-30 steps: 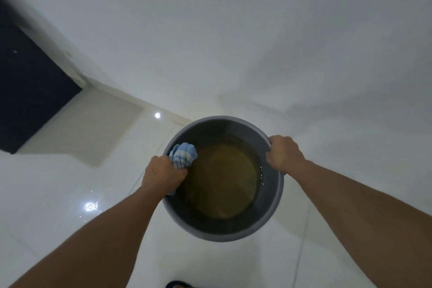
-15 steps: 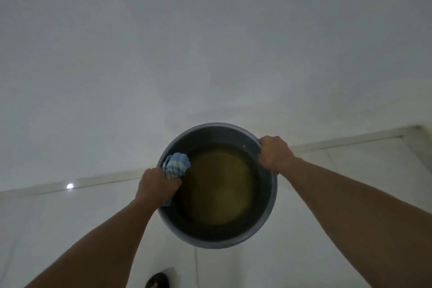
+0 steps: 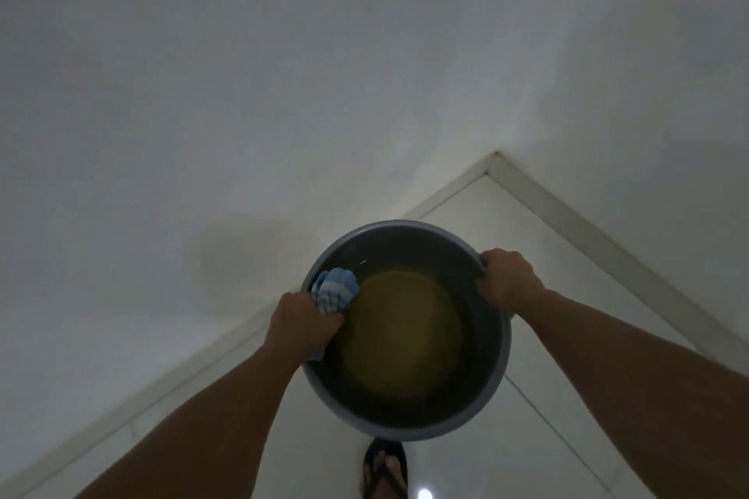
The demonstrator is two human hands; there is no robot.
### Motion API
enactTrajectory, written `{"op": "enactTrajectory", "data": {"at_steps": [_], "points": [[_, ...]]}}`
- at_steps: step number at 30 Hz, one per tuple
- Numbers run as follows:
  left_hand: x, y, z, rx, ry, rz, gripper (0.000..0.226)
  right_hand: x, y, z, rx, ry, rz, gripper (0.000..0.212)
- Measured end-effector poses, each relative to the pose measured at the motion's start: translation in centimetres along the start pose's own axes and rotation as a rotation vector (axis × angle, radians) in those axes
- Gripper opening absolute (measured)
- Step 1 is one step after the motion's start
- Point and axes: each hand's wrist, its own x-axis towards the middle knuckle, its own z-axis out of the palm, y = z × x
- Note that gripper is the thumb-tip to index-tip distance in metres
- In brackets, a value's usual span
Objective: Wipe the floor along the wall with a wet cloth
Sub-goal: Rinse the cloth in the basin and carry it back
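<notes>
The wiping has not started yet, as far as I can tell. The person is holding a round gray bucket [image 3: 492, 389] up off the floor [image 3: 527, 255] with both hands. No cloth is on the floor, so all the wiping along the wall [image 3: 243, 93] is still left to do.

The left hand [image 3: 302, 326] is closed tight on the left side of the bucket rim. It also squeezes the cloth [image 3: 334, 290] against the rim. The cloth is blue and white and bunched up, and part of it pokes up over the edge. I cannot tell if it is wet yet. The right hand [image 3: 506, 280] is closed tight on the right side of the rim. The two hands are well apart, with the bucket between them.

Inside the bucket is water [image 3: 401, 332] that looks yellow-brown and a bit dirty.

The bucket hangs near the corner of the floor, where two walls meet. A pale strip [image 3: 575, 215] runs along the bottom of the walls. One foot in a dark sandal [image 3: 385, 470] stands on the floor just under the bucket.

I think the next thing is to set the bucket down near the corner, dip the cloth and start to wipe.

There is no writing, name or label to read on the bucket, the cloth or the wall.
</notes>
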Motion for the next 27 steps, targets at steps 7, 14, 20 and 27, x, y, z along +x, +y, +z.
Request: {"op": "enactTrajectory", "data": {"at_steps": [7,14,20,27], "points": [[11.2,10.3,7.0,0.068,-0.061,0.125,0.032,9.6,11.0,-1.2,0.075,0.03,0.134,0.02],[21.9,19.3,15.5,0.135,-0.147,0.241,0.03,18.8,22.0,-0.9,0.145,0.066,0.249,0.019],[29.9,23.7,22.1,0.161,-0.173,0.224,0.021,26.0,28.6,0.7,0.211,0.075,0.281,0.02],[36.6,27.3,29.8,0.161,-0.217,0.213,0.025,32.4,35.4,4.0,0.231,0.068,0.339,0.019]]}}
